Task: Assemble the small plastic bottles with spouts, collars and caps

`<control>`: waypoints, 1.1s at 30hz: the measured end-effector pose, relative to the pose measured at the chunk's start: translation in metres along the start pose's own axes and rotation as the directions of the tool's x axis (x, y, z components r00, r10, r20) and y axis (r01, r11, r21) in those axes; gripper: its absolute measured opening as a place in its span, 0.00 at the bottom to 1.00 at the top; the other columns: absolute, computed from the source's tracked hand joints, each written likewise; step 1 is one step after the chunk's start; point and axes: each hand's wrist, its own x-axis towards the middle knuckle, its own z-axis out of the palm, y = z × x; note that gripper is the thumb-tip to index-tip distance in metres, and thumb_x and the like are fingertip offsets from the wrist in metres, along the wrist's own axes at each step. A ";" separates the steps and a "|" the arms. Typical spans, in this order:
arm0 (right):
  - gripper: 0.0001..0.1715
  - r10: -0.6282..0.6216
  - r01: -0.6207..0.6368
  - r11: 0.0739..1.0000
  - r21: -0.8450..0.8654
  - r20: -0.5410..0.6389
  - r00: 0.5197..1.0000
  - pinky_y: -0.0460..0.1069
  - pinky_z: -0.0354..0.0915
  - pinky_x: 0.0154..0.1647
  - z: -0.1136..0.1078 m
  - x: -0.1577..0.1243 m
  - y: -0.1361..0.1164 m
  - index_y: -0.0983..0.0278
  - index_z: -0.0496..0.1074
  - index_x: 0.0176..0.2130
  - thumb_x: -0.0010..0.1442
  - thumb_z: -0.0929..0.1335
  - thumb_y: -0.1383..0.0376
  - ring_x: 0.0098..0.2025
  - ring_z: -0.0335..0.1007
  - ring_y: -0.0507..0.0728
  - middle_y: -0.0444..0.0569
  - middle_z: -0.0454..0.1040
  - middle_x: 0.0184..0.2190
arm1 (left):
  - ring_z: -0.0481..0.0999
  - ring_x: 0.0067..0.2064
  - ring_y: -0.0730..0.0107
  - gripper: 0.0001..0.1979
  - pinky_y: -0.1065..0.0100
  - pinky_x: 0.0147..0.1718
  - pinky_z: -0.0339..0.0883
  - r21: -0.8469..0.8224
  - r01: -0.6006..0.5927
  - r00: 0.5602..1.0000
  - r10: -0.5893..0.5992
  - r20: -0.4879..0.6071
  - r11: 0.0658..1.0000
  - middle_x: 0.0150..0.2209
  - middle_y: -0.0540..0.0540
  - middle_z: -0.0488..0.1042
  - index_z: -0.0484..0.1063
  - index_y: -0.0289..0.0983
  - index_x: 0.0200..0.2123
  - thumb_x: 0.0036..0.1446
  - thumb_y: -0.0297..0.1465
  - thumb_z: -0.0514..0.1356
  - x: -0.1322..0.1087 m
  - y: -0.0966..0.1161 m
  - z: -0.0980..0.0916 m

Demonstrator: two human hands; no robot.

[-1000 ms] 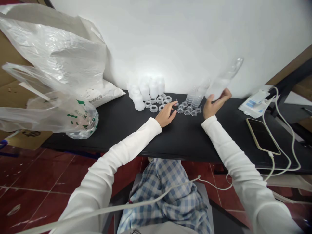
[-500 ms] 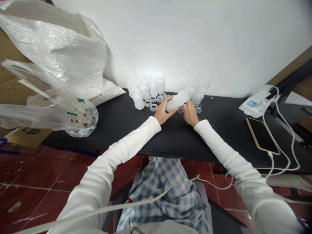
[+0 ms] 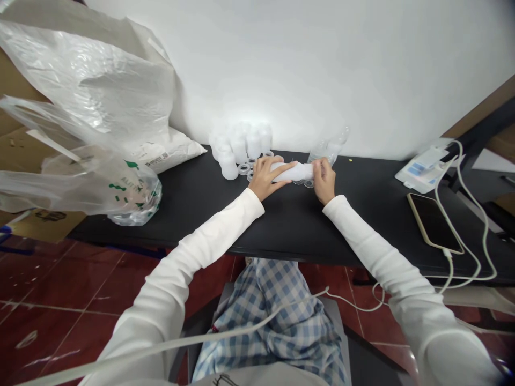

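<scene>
At 11 o'clock stand white bottles, with loose plastic rings lying in front. My left hand and right hand curl around a sideways white bottle at 12 o'clock, with clear bottles behind, toward 1 o'clock, on the tabletop.

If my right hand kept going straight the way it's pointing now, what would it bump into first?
Your right hand has its fingers on the end of the frosted plastic bottle. Beyond them, the first thing in line looks like the clear plastic bottles, though depth is hard to judge here.
</scene>
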 end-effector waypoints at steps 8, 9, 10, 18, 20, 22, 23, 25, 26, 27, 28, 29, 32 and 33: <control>0.40 0.031 -0.029 0.991 -0.132 0.012 0.999 0.52 0.62 0.31 0.006 -0.010 0.008 0.62 0.71 0.27 0.72 0.49 0.44 0.26 0.66 0.56 0.48 0.69 0.21 | 0.78 0.44 0.62 0.25 0.60 0.48 0.71 -0.372 0.144 0.989 -0.150 0.013 0.917 0.40 0.43 0.77 0.71 0.38 0.43 0.64 0.54 0.53 0.002 0.008 -0.011; 0.41 0.008 -0.007 0.985 -0.171 0.006 1.000 0.53 0.63 0.31 0.006 -0.011 0.008 0.62 0.72 0.28 0.72 0.48 0.45 0.26 0.67 0.57 0.49 0.70 0.22 | 0.78 0.43 0.63 0.24 0.60 0.47 0.71 -0.405 0.150 0.987 -0.162 0.004 0.902 0.38 0.44 0.77 0.71 0.38 0.39 0.64 0.55 0.53 0.003 0.009 -0.012; 0.41 -0.029 0.028 0.977 -0.213 0.002 1.000 0.54 0.63 0.32 0.005 -0.012 0.009 0.62 0.73 0.28 0.72 0.48 0.46 0.26 0.68 0.58 0.50 0.72 0.23 | 0.78 0.41 0.63 0.24 0.59 0.46 0.72 -0.441 0.161 0.983 -0.183 -0.006 0.883 0.37 0.45 0.77 0.70 0.39 0.37 0.63 0.55 0.54 0.004 0.009 -0.012; 0.27 -0.505 0.565 0.753 -0.338 0.253 0.825 0.57 0.68 0.42 -0.013 -0.001 0.013 0.61 0.75 0.44 0.69 0.59 0.45 0.35 0.72 0.60 0.51 0.75 0.31 | 0.53 0.12 0.77 0.30 0.71 0.12 0.45 -0.688 0.690 0.644 -0.623 0.444 0.224 0.16 0.53 0.58 0.63 0.39 0.27 0.61 0.61 0.47 0.006 -0.003 0.011; 0.23 -0.551 0.619 0.736 -0.276 0.289 0.783 0.58 0.70 0.47 -0.013 0.002 0.010 0.61 0.71 0.54 0.70 0.61 0.50 0.46 0.74 0.62 0.54 0.77 0.43 | 0.54 0.13 0.78 0.29 0.73 0.11 0.42 -0.705 0.689 0.603 -0.674 0.427 0.169 0.17 0.52 0.61 0.64 0.39 0.28 0.60 0.59 0.49 0.008 -0.007 0.011; 0.19 -0.549 0.624 0.746 -0.231 0.317 0.773 0.60 0.69 0.53 -0.010 0.004 0.007 0.60 0.67 0.57 0.71 0.61 0.56 0.55 0.72 0.63 0.57 0.74 0.54 | 0.60 0.16 0.77 0.26 0.75 0.12 0.44 -0.738 0.639 0.606 -0.733 0.310 0.216 0.21 0.50 0.66 0.66 0.38 0.30 0.60 0.56 0.53 0.009 -0.009 0.008; 0.17 -0.541 0.620 0.755 -0.215 0.329 0.774 0.61 0.68 0.55 -0.008 0.004 0.006 0.59 0.67 0.57 0.72 0.61 0.59 0.58 0.71 0.63 0.56 0.73 0.56 | 0.62 0.18 0.76 0.25 0.75 0.12 0.45 -0.747 0.611 0.613 -0.753 0.238 0.262 0.24 0.49 0.68 0.67 0.38 0.30 0.60 0.55 0.54 0.010 -0.010 0.006; 0.15 -0.524 0.601 0.777 -0.185 0.340 0.781 0.63 0.66 0.58 -0.005 0.004 0.004 0.57 0.67 0.55 0.71 0.60 0.64 0.61 0.68 0.63 0.55 0.71 0.57 | 0.66 0.22 0.74 0.24 0.75 0.13 0.49 -0.744 0.566 0.638 -0.760 0.125 0.354 0.28 0.46 0.70 0.68 0.37 0.29 0.60 0.54 0.55 0.009 -0.012 0.004; 0.15 -0.515 0.592 0.787 -0.173 0.342 0.786 0.65 0.65 0.59 -0.004 0.003 0.004 0.57 0.67 0.55 0.70 0.60 0.66 0.62 0.67 0.64 0.55 0.71 0.58 | 0.67 0.24 0.73 0.25 0.74 0.13 0.50 -0.736 0.555 0.653 -0.751 0.098 0.387 0.29 0.46 0.70 0.69 0.37 0.29 0.60 0.54 0.55 0.008 -0.013 0.005; 0.16 -0.502 0.579 0.797 -0.169 0.348 0.792 0.66 0.63 0.59 -0.004 0.003 0.003 0.57 0.66 0.55 0.69 0.61 0.66 0.63 0.66 0.65 0.56 0.70 0.58 | 0.68 0.24 0.73 0.25 0.74 0.14 0.52 -0.727 0.550 0.667 -0.740 0.087 0.410 0.29 0.46 0.70 0.69 0.37 0.29 0.61 0.54 0.54 0.007 -0.014 0.006; 0.17 -0.480 0.563 0.807 -0.175 0.361 0.800 0.67 0.62 0.60 -0.004 0.003 0.002 0.58 0.65 0.57 0.68 0.62 0.64 0.64 0.65 0.66 0.58 0.69 0.59 | 0.68 0.25 0.72 0.26 0.73 0.15 0.55 -0.717 0.550 0.679 -0.729 0.085 0.429 0.29 0.46 0.70 0.70 0.38 0.30 0.61 0.55 0.53 0.005 -0.015 0.007; 0.21 -0.449 0.544 0.818 -0.190 0.382 0.808 0.67 0.61 0.61 -0.006 0.003 0.001 0.60 0.64 0.58 0.68 0.64 0.60 0.65 0.63 0.68 0.60 0.68 0.61 | 0.68 0.25 0.71 0.27 0.72 0.17 0.58 -0.704 0.551 0.690 -0.719 0.082 0.448 0.28 0.46 0.69 0.70 0.38 0.31 0.62 0.56 0.52 0.003 -0.016 0.009; 0.32 -0.335 0.475 0.843 -0.253 0.444 0.831 0.67 0.58 0.63 -0.010 0.004 -0.002 0.64 0.62 0.61 0.66 0.65 0.49 0.65 0.62 0.70 0.64 0.67 0.61 | 0.74 0.32 0.66 0.28 0.66 0.27 0.69 -0.643 0.519 0.750 -0.661 0.026 0.563 0.30 0.46 0.72 0.71 0.39 0.33 0.63 0.57 0.50 0.000 -0.014 0.010; 0.32 -0.301 0.450 0.850 -0.273 0.451 0.841 0.67 0.57 0.63 -0.011 0.004 -0.002 0.64 0.62 0.62 0.67 0.63 0.48 0.65 0.62 0.70 0.64 0.69 0.60 | 0.76 0.36 0.64 0.28 0.64 0.32 0.72 -0.610 0.493 0.779 -0.627 -0.009 0.621 0.33 0.45 0.74 0.71 0.39 0.33 0.64 0.57 0.49 0.000 -0.013 0.009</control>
